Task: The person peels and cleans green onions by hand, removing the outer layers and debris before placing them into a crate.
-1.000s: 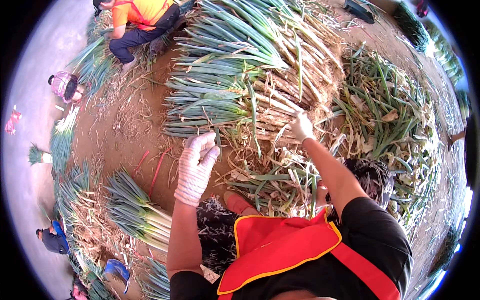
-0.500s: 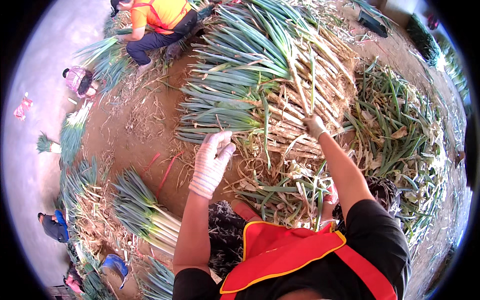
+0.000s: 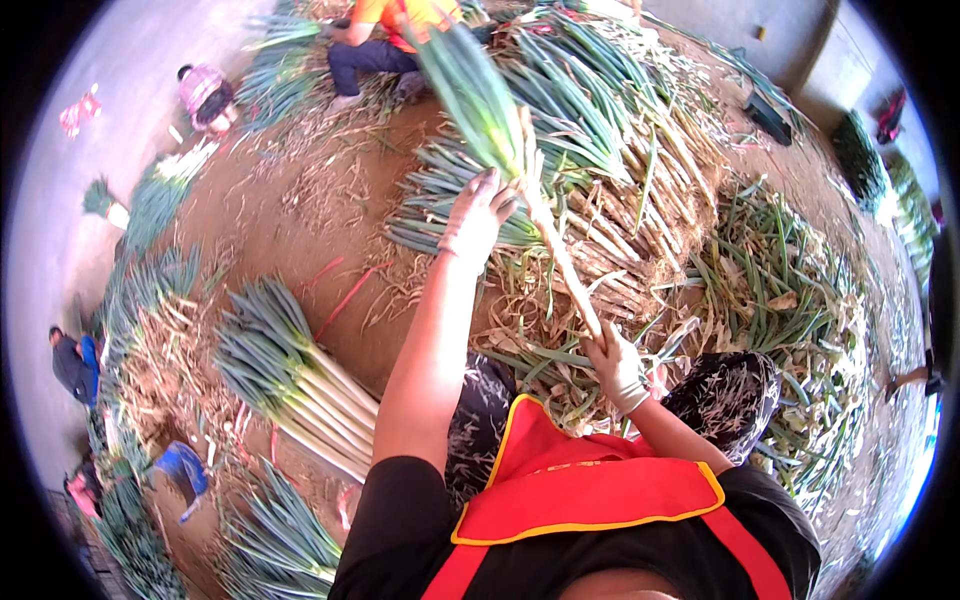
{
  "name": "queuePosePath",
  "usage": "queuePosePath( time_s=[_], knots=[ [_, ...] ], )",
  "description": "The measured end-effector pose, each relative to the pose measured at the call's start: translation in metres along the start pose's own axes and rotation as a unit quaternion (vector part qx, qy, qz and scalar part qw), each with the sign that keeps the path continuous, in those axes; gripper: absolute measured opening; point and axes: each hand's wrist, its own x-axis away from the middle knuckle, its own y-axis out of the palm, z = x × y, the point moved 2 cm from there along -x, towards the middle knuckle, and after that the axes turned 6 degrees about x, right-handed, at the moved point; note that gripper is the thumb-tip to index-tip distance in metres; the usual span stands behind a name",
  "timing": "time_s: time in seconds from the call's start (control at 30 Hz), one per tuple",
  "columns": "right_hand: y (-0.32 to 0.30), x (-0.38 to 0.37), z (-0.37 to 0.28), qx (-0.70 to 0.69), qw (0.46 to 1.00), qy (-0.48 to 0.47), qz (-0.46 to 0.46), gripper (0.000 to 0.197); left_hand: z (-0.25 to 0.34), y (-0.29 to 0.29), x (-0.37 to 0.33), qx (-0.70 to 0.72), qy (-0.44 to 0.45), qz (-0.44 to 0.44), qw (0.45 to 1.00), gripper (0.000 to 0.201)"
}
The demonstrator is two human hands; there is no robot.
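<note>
As its leaves fan out blurred at the upper end, a long green onion [image 3: 562,262] slants in front of a person in a red apron [image 3: 600,490] with yellow trim, its pale stalk running down to the gloved right hand [image 3: 612,368]. That hand's grip is clamped around the lower end of the stalk, fingers folded over it. Gloved as well, the left hand [image 3: 475,222] is raised just beside the base of the green leaves, fingers slightly bent; whether its grip touches or closes on the onion, one cannot tell from this angle.

Beyond the stalk spreads a broad pile of green onions [image 3: 650,200], brownish stalks toward the right and blue-green leaves toward the left. Near it on the right sprawls a heap of loose leaves and husks [image 3: 780,290]. At left, on brown ground [image 3: 380,335], lies a bundle of pale-stalked onions [image 3: 320,400], with a red strip [image 3: 350,300] near its leaves. A second leafy bundle [image 3: 285,540] lies closer to the lower edge, and a blue container [image 3: 182,468] stands to its left. Farther off, a worker in an orange top [image 3: 375,65] crouches among more onions, while another in a pink top [image 3: 205,90] bends low at upper left.
</note>
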Motion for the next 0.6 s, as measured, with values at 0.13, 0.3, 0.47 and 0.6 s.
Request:
queuePosePath(
  time_s=[0.13, 0.3, 0.47, 0.6],
  knots=[
    [-0.005, -0.004, -0.019, 0.005, 0.996, 0.012, -0.089, 0.041, 0.001, 0.013, 0.01, 0.093, 0.053, -0.019, 0.994, 0.041],
    [-0.005, -0.103, -0.12, -0.277, 0.955, -0.103, 0.018, 0.028, -0.001, 0.026, 0.027, 0.084, 0.042, -0.018, 0.995, 0.043],
    [0.002, -0.171, -0.165, -0.288, 0.946, -0.117, -0.093, 0.028, -0.008, -0.006, 0.003, 0.149, 0.051, 0.006, 0.988, 0.037],
    [0.01, -0.155, -0.16, 0.008, 0.977, -0.21, -0.045, 0.039, 0.02, -0.012, 0.013, 0.139, 0.066, 0.012, 0.988, 0.038]
  ],
)
